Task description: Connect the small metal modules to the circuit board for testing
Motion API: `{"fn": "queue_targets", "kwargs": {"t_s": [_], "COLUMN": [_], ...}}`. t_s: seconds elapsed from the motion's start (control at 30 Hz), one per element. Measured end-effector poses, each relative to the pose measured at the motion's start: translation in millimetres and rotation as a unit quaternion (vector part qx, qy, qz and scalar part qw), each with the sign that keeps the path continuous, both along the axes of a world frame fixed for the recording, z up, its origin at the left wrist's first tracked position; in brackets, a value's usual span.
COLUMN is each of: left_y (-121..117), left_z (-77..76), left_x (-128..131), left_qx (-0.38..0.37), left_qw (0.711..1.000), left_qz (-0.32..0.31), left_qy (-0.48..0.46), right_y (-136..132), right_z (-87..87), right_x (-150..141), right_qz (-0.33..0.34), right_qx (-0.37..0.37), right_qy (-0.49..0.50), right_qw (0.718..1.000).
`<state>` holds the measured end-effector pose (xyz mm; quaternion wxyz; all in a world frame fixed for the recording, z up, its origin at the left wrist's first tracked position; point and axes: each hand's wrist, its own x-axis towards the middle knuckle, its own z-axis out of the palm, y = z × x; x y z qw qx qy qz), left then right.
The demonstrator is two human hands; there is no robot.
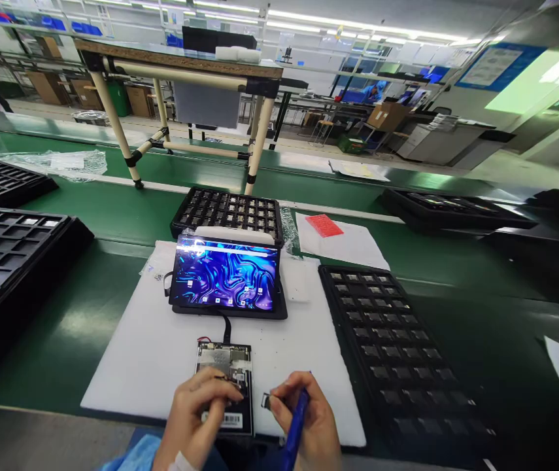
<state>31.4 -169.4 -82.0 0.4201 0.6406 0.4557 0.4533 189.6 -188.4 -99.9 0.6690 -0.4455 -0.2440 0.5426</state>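
My left hand point(198, 412) rests over an opened device with bare circuitry point(220, 356), its fingers curled and the tips down at the board. Whatever sits under those fingertips is hidden. Between thumb and forefinger of my right hand point(308, 415) is a small dark, square-framed part point(265, 400), just right of the device. The same hand also grips a blue pen-like tool point(296, 425), slanting down towards me. A black ribbon cable point(227, 329) joins the device to a lit tablet screen point(227, 271) propped up behind it.
A white foam mat point(127, 353) lies beneath the work. Black compartment trays of small parts stand behind the screen point(233, 209) and to the right point(387, 333). More trays point(9, 248) are stacked at left. A red sheet point(325, 226) lies on white paper point(362, 245).
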Motion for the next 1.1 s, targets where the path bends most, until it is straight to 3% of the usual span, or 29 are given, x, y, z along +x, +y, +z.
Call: {"fn": "queue_targets", "kwargs": {"t_s": [0.17, 0.37, 0.5, 0.83, 1.1], "left_y": [-5, -4, -4, 2, 4], "left_z": [4.4, 0.7, -1.0, 5.3, -1.5], "left_x": [22, 28, 27, 22, 20], "left_qx": [0.085, 0.146, 0.134, 0.017, 0.02], "left_qw": [0.995, 0.986, 0.987, 0.995, 0.995], "left_qz": [-0.003, 0.006, 0.002, -0.027, -0.035], "left_qy": [0.053, 0.079, 0.09, 0.097, 0.091], "right_y": [-3, -4, -5, -5, -3], "right_z": [12.5, 10.2, 9.7, 3.0, 1.8], "right_x": [-17, -20, -23, -20, -21], "right_qz": [-0.051, -0.058, -0.065, -0.054, -0.042], "right_qx": [0.002, 0.026, 0.036, 0.025, 0.016], "right_qy": [0.01, -0.034, -0.051, -0.075, -0.067], "right_qw": [0.999, 0.997, 0.996, 0.995, 0.997]}}
